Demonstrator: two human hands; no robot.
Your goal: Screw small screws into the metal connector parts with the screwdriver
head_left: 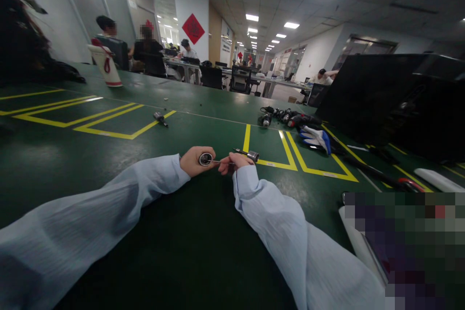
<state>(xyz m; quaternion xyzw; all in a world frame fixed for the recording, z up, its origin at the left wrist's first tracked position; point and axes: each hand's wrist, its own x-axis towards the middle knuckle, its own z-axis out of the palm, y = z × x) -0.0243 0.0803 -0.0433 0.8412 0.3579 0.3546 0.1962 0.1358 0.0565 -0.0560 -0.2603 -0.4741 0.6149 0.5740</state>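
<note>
Crosswise, the thin rod points left.

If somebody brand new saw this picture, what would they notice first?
Probably the left hand, in the middle, gripping a round silver-rimmed part, with the right hand beside it holding a thin metal rod. Next, maybe the red diamond-shaped sign on the white pillar at the back, and the yellow outlines on the dark green table.
</note>
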